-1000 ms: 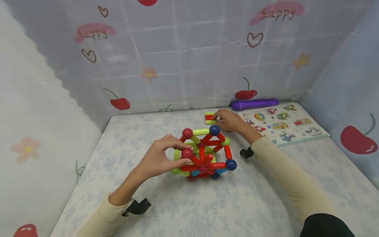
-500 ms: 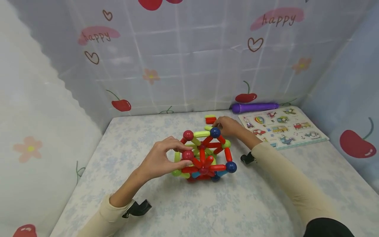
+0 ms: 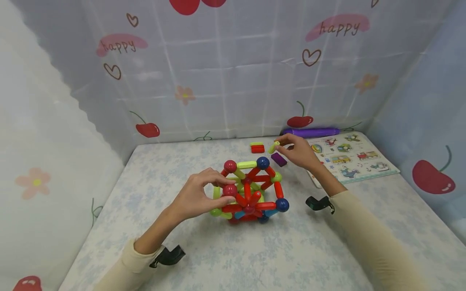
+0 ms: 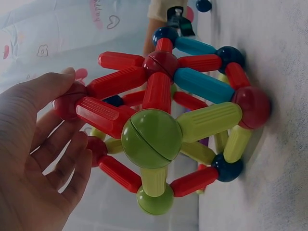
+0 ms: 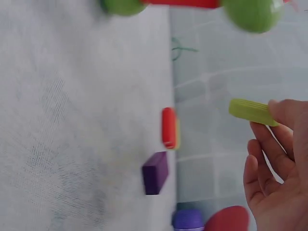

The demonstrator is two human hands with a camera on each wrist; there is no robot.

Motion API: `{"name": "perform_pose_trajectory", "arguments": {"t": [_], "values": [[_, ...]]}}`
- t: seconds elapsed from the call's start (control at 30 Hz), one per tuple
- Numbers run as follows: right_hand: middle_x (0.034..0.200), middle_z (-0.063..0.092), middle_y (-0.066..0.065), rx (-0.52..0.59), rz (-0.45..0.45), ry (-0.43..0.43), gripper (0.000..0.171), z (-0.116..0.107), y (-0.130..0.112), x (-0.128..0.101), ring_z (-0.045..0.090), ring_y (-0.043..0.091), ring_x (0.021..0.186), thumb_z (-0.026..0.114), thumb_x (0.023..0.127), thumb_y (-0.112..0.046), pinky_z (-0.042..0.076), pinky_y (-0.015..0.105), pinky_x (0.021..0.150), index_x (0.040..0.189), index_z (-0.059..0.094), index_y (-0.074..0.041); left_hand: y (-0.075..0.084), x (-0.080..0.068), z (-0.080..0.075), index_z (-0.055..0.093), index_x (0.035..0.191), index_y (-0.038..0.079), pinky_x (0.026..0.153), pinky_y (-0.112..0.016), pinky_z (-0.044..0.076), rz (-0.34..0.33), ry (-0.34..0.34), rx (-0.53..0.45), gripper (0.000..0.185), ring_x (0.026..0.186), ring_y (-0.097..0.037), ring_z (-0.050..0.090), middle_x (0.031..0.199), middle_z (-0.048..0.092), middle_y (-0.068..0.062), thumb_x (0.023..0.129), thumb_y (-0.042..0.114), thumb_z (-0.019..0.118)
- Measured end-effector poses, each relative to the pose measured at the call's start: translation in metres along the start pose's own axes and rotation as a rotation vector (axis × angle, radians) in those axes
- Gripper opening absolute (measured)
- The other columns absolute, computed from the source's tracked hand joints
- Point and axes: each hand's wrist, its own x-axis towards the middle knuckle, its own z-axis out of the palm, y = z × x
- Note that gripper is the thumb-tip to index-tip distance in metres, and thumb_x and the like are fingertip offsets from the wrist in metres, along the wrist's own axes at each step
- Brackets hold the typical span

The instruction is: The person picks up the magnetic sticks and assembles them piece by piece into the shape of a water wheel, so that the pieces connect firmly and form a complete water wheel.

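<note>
A frame of coloured rods and balls, a magnetic stick-and-ball structure (image 3: 249, 207), stands on the table in the head view. My left hand (image 3: 200, 192) pinches a red ball (image 3: 229, 190) at its left side between thumb and fingers. In the left wrist view that red ball (image 4: 70, 100) joins two red rods, with a large green ball (image 4: 152, 138) close to the camera. My right hand (image 3: 296, 150), up behind the structure, pinches a yellow-green rod (image 3: 274, 147) by one end. The right wrist view shows this rod (image 5: 251, 111) sticking out past the thumb.
Red rods (image 3: 257, 149) with a yellow-green one behind them lie at the table's back. A purple block (image 3: 278, 159) lies beneath my right hand. Further right are a picture board (image 3: 349, 159) and a purple pen-like stick (image 3: 314, 132), before the printed curtain (image 3: 225, 81).
My right hand has picked a yellow-green rod off the table and moved it up and right, uncovering the purple block. My left hand stays on the red ball.
</note>
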Motion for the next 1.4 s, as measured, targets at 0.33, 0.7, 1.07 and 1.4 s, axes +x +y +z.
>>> {"name": "perform_pose_trajectory", "arguments": {"t": [0.33,0.7,1.07,1.4], "values": [[0.127,0.072,0.01,0.13,-0.16,0.192,0.033,-0.033,-0.048,-0.056,0.065,0.002,0.109,0.069,0.107,-0.01,0.05,0.015,0.096,0.14,0.071,-0.009,-0.002,0.006,-0.001,0.081,0.12,0.012,0.08,-0.041,0.061,0.029,-0.003,-0.001,0.038,0.093,-0.024,0.069,0.102,0.077,0.007,0.085,0.018,0.095],[0.118,0.076,-0.006,0.06,-0.409,-0.155,0.035,-0.028,-0.076,-0.097,0.065,0.011,0.112,0.083,0.092,0.0,0.055,0.027,0.093,0.123,0.08,-0.016,-0.001,0.007,-0.001,0.081,0.12,0.013,0.081,-0.042,0.061,0.03,-0.001,-0.002,0.038,0.093,-0.014,0.068,0.103,0.077,0.008,0.085,0.018,0.095],[0.118,0.077,-0.013,0.092,-0.342,-0.291,0.029,-0.011,-0.068,-0.109,0.064,0.012,0.117,0.084,0.095,-0.01,0.057,0.036,0.097,0.122,0.082,-0.021,-0.004,0.004,0.003,0.081,0.12,0.014,0.081,-0.042,0.061,0.023,0.004,-0.008,0.037,0.094,-0.017,0.069,0.102,0.075,0.008,0.085,0.019,0.094],[0.123,0.076,-0.008,0.045,-0.324,-0.254,0.033,-0.015,-0.062,-0.113,0.064,0.011,0.114,0.083,0.096,-0.012,0.057,0.029,0.091,0.129,0.079,-0.017,-0.004,0.001,0.001,0.081,0.119,0.017,0.083,-0.04,0.061,0.02,0.015,-0.01,0.036,0.095,-0.01,0.067,0.102,0.074,0.008,0.086,0.019,0.094]]}}
